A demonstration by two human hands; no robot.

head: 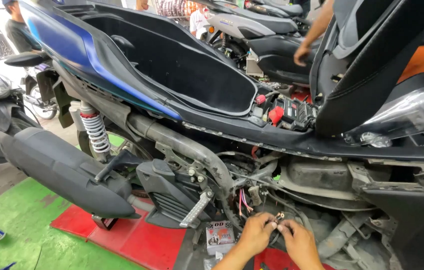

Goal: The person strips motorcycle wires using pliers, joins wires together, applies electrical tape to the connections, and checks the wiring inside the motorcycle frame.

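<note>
Head view. Left hand (256, 234) and right hand (299, 243): near, low centre, fingertips meeting, each grip pinched narrow on a small metal wire terminal (279, 216), held up clear of the frame so both can work it. Loose red wires (244, 200): just left, hanging from the stripped scooter underside (212, 165). Small printed box (220, 233): on the floor beside the left hand, within reach. Open seat compartment (172, 60): far, above.

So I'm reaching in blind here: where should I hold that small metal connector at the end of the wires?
Probably pinch the small metal connector at its sides from below, as the left hand and right hand do now: it points upward, and frame parts crowd in above it.
</note>
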